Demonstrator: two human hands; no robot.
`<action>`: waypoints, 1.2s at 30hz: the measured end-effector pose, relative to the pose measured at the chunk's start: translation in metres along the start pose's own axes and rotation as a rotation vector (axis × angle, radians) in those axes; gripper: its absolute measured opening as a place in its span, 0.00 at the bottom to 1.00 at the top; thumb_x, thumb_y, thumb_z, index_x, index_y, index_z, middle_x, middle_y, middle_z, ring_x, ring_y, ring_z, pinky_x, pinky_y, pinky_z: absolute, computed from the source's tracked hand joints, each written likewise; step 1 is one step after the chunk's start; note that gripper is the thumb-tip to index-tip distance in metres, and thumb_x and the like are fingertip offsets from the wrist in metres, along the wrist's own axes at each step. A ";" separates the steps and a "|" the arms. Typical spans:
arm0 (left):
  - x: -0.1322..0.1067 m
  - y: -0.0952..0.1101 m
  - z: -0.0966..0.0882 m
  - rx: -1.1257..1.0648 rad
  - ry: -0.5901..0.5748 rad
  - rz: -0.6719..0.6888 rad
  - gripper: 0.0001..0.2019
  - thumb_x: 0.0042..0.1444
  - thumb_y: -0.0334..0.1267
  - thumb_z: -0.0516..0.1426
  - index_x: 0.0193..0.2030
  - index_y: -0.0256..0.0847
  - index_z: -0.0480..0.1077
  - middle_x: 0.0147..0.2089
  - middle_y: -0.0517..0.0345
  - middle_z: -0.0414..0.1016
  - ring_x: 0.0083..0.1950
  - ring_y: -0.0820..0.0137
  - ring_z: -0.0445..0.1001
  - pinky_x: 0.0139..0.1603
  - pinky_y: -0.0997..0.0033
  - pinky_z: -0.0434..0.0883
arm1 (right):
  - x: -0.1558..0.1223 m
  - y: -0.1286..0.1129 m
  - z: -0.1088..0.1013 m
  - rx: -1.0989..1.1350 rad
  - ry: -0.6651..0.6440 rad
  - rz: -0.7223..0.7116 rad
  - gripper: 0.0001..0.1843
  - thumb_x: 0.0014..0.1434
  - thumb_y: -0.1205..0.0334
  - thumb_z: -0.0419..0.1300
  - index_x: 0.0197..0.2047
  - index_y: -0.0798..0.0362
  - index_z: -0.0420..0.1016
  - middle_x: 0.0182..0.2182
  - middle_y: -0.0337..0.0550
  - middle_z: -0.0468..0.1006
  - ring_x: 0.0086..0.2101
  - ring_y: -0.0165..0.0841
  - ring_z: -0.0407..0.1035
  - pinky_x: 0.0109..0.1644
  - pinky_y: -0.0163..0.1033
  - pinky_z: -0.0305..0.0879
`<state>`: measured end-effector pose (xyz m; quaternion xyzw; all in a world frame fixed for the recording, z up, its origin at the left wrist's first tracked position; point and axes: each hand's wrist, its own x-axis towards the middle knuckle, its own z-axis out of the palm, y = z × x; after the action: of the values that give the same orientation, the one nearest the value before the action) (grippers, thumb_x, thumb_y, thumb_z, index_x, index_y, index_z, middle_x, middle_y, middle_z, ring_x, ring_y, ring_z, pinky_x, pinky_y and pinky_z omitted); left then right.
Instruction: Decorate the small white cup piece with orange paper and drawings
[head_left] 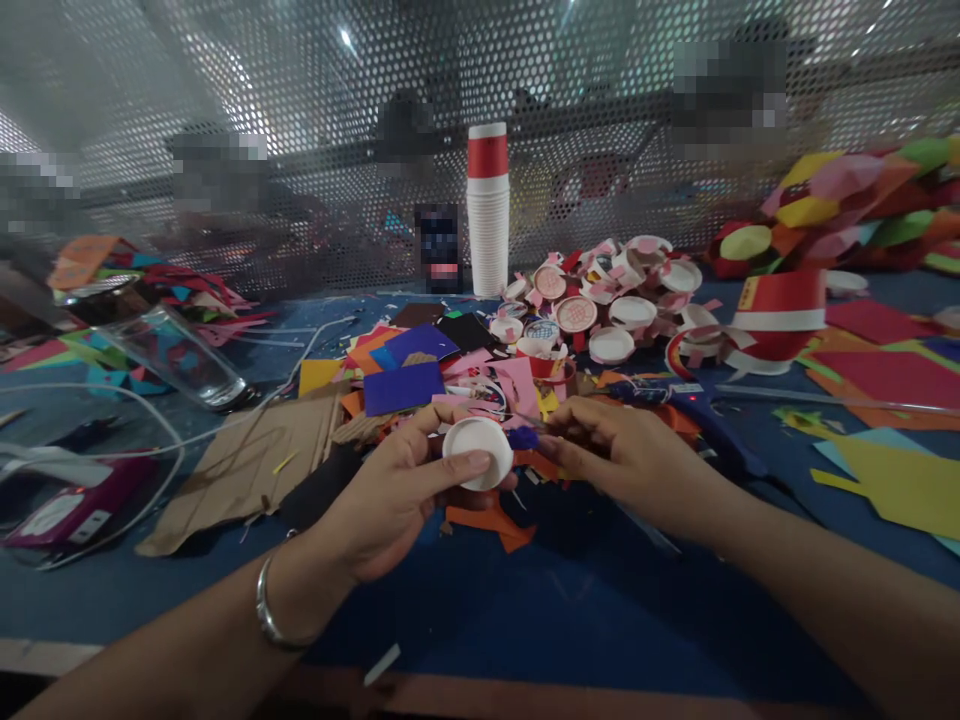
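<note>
**A:** Where is the cup?

**B:** In my left hand [397, 490], low and centre over the blue table [525, 610]. My thumb lies across the lower face of the white cup [478, 452] at 6 o'clock. My fingers curl round its far side from 9 to 12 o'clock, so that hand is closed on it.

**A:** Which way does it point?

**B:** Its round white face looks back at me, so its long axis runs away from me toward 12 o'clock, not side to side. I cannot tell whether that face is the mouth or the base.

**A:** And your other hand?

**B:** My right hand [622, 455] sits at 3 o'clock from the cup, just beside it. Its fingertips are drawn together, pinching a purple bit [523, 437] and aimed toward 9 o'clock. The bit lies at the cup's 2 o'clock edge. I cannot tell whether the 2 touch.

**A:** What lies beyond?

**B:** Paper scraps [405, 385] at 11 o'clock, a pile of cup bottoms [600, 310] at 1 o'clock, and 1 stack of cups [487, 230] far off at 12 o'clock.
</note>
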<state>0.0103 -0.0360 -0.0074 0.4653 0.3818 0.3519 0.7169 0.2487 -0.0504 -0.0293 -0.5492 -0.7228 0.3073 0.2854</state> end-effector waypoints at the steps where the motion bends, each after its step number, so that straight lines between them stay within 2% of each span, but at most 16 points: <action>1: 0.000 0.001 -0.001 -0.002 0.000 -0.008 0.18 0.54 0.35 0.71 0.48 0.42 0.71 0.40 0.58 0.83 0.41 0.67 0.82 0.38 0.73 0.77 | 0.000 0.001 0.000 -0.103 -0.027 0.002 0.20 0.69 0.42 0.56 0.39 0.51 0.73 0.30 0.40 0.78 0.29 0.33 0.69 0.32 0.39 0.59; 3: 0.001 0.001 -0.004 -0.002 0.004 -0.014 0.17 0.55 0.36 0.71 0.48 0.42 0.72 0.38 0.59 0.82 0.42 0.67 0.82 0.40 0.72 0.77 | -0.002 0.003 0.000 -0.269 -0.078 0.006 0.15 0.68 0.47 0.59 0.39 0.50 0.73 0.32 0.43 0.80 0.31 0.36 0.72 0.32 0.40 0.60; 5: 0.002 0.002 -0.005 0.016 0.020 0.002 0.15 0.55 0.36 0.71 0.47 0.41 0.74 0.37 0.60 0.81 0.40 0.71 0.80 0.40 0.76 0.74 | -0.003 0.004 0.000 -0.360 -0.097 0.000 0.12 0.67 0.50 0.61 0.41 0.51 0.74 0.36 0.46 0.82 0.35 0.40 0.74 0.34 0.41 0.61; 8: 0.004 0.001 -0.005 0.055 0.031 0.032 0.16 0.55 0.34 0.70 0.50 0.39 0.76 0.40 0.60 0.80 0.40 0.77 0.75 0.41 0.81 0.71 | -0.006 0.001 0.000 -0.407 -0.095 -0.008 0.12 0.67 0.52 0.62 0.43 0.53 0.75 0.39 0.49 0.82 0.37 0.43 0.74 0.37 0.42 0.61; 11: 0.006 -0.001 -0.005 0.053 0.037 0.020 0.21 0.53 0.32 0.71 0.53 0.40 0.75 0.43 0.60 0.80 0.42 0.75 0.75 0.43 0.79 0.72 | -0.008 -0.004 0.000 -0.434 -0.099 -0.018 0.12 0.69 0.53 0.60 0.43 0.53 0.75 0.39 0.49 0.82 0.36 0.42 0.73 0.37 0.43 0.60; 15: 0.010 -0.002 -0.005 0.039 0.078 0.017 0.19 0.51 0.34 0.72 0.48 0.40 0.74 0.41 0.60 0.80 0.41 0.72 0.76 0.42 0.75 0.73 | -0.013 -0.010 -0.001 -0.478 -0.108 -0.052 0.13 0.71 0.53 0.57 0.41 0.53 0.74 0.38 0.49 0.81 0.37 0.41 0.73 0.39 0.43 0.60; 19: 0.011 -0.003 -0.004 0.049 0.086 0.045 0.16 0.52 0.36 0.72 0.42 0.40 0.72 0.38 0.62 0.79 0.39 0.74 0.76 0.40 0.77 0.72 | -0.016 -0.011 -0.003 -0.527 -0.075 -0.073 0.14 0.71 0.54 0.55 0.38 0.53 0.74 0.35 0.48 0.81 0.36 0.42 0.73 0.37 0.43 0.59; 22: 0.009 -0.004 -0.003 0.113 0.045 0.041 0.14 0.55 0.37 0.71 0.40 0.40 0.70 0.36 0.64 0.76 0.36 0.76 0.74 0.38 0.78 0.71 | -0.016 -0.009 -0.004 -0.420 0.016 -0.102 0.13 0.70 0.54 0.56 0.39 0.52 0.76 0.34 0.45 0.82 0.34 0.40 0.74 0.35 0.42 0.59; 25: 0.008 -0.005 0.000 0.200 0.013 0.042 0.14 0.55 0.38 0.70 0.40 0.41 0.69 0.34 0.65 0.74 0.32 0.77 0.72 0.33 0.78 0.69 | -0.016 -0.010 -0.004 -0.147 0.090 -0.149 0.13 0.70 0.52 0.58 0.42 0.51 0.79 0.33 0.41 0.82 0.31 0.34 0.74 0.34 0.39 0.62; 29: 0.007 -0.009 0.003 0.242 -0.030 0.046 0.17 0.54 0.41 0.71 0.40 0.41 0.68 0.33 0.64 0.76 0.32 0.76 0.73 0.32 0.78 0.68 | -0.015 -0.012 0.001 0.087 0.072 -0.130 0.13 0.69 0.50 0.60 0.42 0.50 0.79 0.30 0.38 0.80 0.26 0.29 0.71 0.30 0.36 0.63; 32: 0.006 -0.011 0.004 0.269 -0.052 0.040 0.19 0.53 0.42 0.72 0.43 0.41 0.68 0.36 0.62 0.80 0.34 0.75 0.75 0.34 0.78 0.69 | -0.014 -0.012 0.004 0.137 0.043 -0.134 0.11 0.68 0.53 0.61 0.39 0.51 0.78 0.29 0.36 0.77 0.24 0.28 0.70 0.29 0.35 0.63; 36: 0.005 -0.013 0.005 0.315 -0.108 0.021 0.20 0.54 0.44 0.72 0.46 0.41 0.69 0.37 0.60 0.82 0.33 0.76 0.75 0.30 0.80 0.65 | -0.013 -0.012 0.004 0.202 0.025 -0.153 0.10 0.68 0.56 0.60 0.36 0.51 0.76 0.26 0.35 0.74 0.22 0.27 0.68 0.27 0.34 0.63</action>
<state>0.0183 -0.0378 -0.0190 0.5941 0.3884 0.2696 0.6507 0.2414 -0.0658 -0.0239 -0.4647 -0.7243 0.3490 0.3710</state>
